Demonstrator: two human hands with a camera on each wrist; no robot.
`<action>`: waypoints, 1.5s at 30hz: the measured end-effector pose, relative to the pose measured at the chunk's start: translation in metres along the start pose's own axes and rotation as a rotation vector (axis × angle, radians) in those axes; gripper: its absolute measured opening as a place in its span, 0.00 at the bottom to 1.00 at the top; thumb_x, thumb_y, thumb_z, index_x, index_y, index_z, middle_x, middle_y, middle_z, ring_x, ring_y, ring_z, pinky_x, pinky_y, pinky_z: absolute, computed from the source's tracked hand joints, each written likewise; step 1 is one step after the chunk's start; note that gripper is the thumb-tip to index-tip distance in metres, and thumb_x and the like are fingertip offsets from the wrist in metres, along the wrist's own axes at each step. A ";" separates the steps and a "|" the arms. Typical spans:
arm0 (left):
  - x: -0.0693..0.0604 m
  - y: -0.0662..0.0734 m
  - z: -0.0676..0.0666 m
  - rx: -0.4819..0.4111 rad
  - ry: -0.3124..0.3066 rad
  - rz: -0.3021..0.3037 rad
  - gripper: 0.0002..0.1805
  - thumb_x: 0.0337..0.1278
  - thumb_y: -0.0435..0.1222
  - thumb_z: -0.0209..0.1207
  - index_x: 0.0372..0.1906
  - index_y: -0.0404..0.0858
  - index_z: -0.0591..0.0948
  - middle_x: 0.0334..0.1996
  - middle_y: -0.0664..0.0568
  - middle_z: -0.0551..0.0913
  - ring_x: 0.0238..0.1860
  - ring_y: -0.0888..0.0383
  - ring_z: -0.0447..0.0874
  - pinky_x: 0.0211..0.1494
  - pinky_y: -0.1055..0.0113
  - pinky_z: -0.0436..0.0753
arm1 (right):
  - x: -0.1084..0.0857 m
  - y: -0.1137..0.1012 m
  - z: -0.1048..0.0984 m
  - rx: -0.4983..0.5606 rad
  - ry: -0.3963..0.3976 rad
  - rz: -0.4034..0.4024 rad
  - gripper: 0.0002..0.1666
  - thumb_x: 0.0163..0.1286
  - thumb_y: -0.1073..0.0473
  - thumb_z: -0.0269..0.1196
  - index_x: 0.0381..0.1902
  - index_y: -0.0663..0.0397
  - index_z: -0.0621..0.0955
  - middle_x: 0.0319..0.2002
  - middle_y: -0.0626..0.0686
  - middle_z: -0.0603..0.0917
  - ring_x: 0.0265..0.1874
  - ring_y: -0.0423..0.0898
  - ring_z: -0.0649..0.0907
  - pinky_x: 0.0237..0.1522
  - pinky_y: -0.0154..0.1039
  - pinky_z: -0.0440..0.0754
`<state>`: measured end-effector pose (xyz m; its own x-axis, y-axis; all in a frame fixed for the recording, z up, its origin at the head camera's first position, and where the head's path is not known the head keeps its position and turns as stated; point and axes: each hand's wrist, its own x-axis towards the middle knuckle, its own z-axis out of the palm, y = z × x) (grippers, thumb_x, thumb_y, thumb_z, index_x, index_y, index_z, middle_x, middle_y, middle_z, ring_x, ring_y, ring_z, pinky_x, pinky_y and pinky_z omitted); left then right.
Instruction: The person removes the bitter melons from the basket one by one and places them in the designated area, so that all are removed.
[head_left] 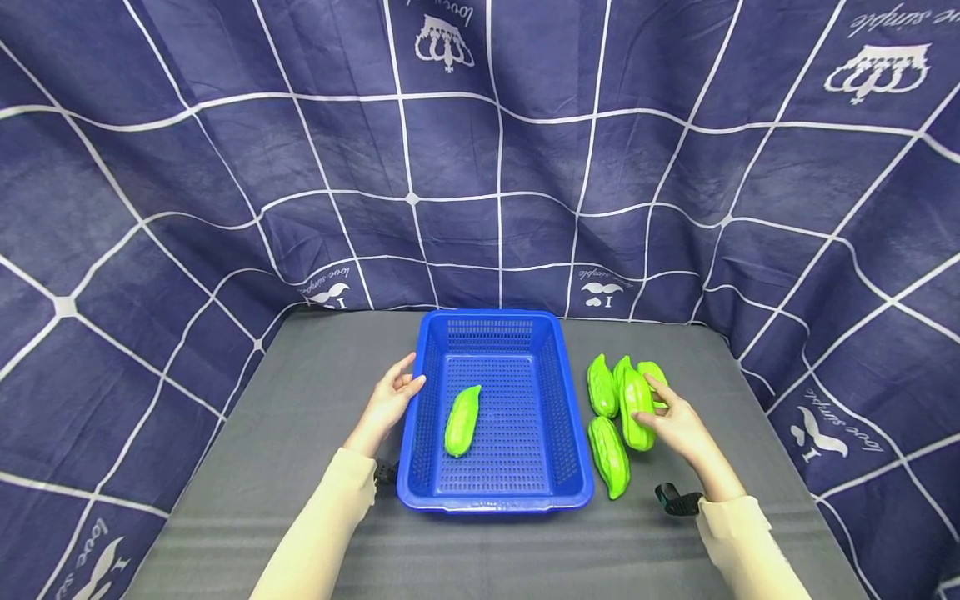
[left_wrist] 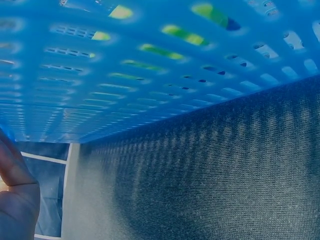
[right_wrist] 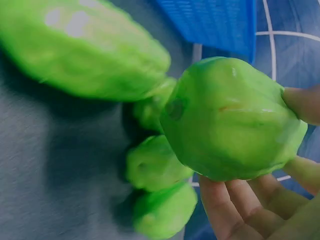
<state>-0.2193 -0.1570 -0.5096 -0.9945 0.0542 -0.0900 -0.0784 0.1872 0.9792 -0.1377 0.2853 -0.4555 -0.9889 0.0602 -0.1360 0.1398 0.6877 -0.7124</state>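
A bright green bitter melon [head_left: 637, 412] is in my right hand [head_left: 678, 423], thumb on one side and fingers on the other. The right wrist view shows this melon [right_wrist: 232, 120] end-on, raised off the table. Other bitter melons lie around it, one nearer me [head_left: 609, 457] and one to its left [head_left: 602, 387]; some are partly hidden. My left hand [head_left: 390, 396] is at the left rim of a blue plastic basket [head_left: 573, 417], its fingers loosely bent; whether they touch the rim I cannot tell. A single bitter melon [head_left: 462, 422] lies inside, left of the basket's middle.
The basket stands on a grey cloth-covered table [head_left: 300, 433], right of my left forearm. A dark blue curtain [head_left: 540, 167] with white grid lines hangs behind and at both sides. Black straps [head_left: 678, 500] with cameras sit at my wrists.
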 end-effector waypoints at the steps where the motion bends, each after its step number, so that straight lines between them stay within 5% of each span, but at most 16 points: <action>1: 0.000 0.000 0.000 -0.004 -0.001 0.001 0.31 0.70 0.34 0.56 0.74 0.38 0.62 0.51 0.30 0.81 0.37 0.65 0.82 0.41 0.74 0.78 | -0.001 0.003 0.000 -0.004 -0.014 0.007 0.45 0.67 0.60 0.62 0.75 0.68 0.54 0.63 0.80 0.68 0.57 0.72 0.76 0.52 0.56 0.80; 8: -0.001 0.000 0.000 0.005 -0.002 -0.001 0.31 0.70 0.34 0.56 0.74 0.38 0.62 0.52 0.31 0.81 0.38 0.64 0.82 0.41 0.74 0.78 | -0.009 0.020 0.001 -0.045 -0.068 0.021 0.45 0.66 0.60 0.62 0.75 0.69 0.55 0.62 0.80 0.69 0.55 0.70 0.79 0.48 0.53 0.81; 30: 0.000 0.000 -0.001 -0.020 -0.010 -0.015 0.32 0.70 0.33 0.56 0.75 0.38 0.61 0.53 0.30 0.80 0.38 0.63 0.82 0.40 0.74 0.79 | -0.020 0.041 0.011 -0.013 -0.175 0.043 0.45 0.63 0.62 0.62 0.73 0.73 0.56 0.66 0.82 0.62 0.65 0.76 0.66 0.60 0.64 0.71; 38: 0.001 -0.001 -0.001 -0.010 -0.015 -0.018 0.33 0.70 0.34 0.56 0.76 0.37 0.60 0.52 0.29 0.80 0.38 0.62 0.82 0.40 0.73 0.79 | -0.019 0.050 0.016 -0.019 -0.203 0.056 0.44 0.64 0.62 0.61 0.73 0.73 0.57 0.63 0.80 0.68 0.62 0.72 0.71 0.57 0.61 0.74; 45: -0.005 -0.004 -0.003 -0.042 -0.018 0.090 0.33 0.66 0.41 0.60 0.73 0.38 0.65 0.42 0.40 0.84 0.37 0.60 0.83 0.39 0.70 0.80 | -0.018 0.054 0.018 -0.025 -0.211 0.073 0.44 0.64 0.62 0.61 0.73 0.73 0.57 0.61 0.79 0.70 0.60 0.71 0.73 0.57 0.61 0.74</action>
<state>-0.2141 -0.1604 -0.5122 -0.9962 0.0869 -0.0042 0.0080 0.1399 0.9901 -0.1110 0.3083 -0.5045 -0.9432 -0.0403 -0.3296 0.2070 0.7048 -0.6785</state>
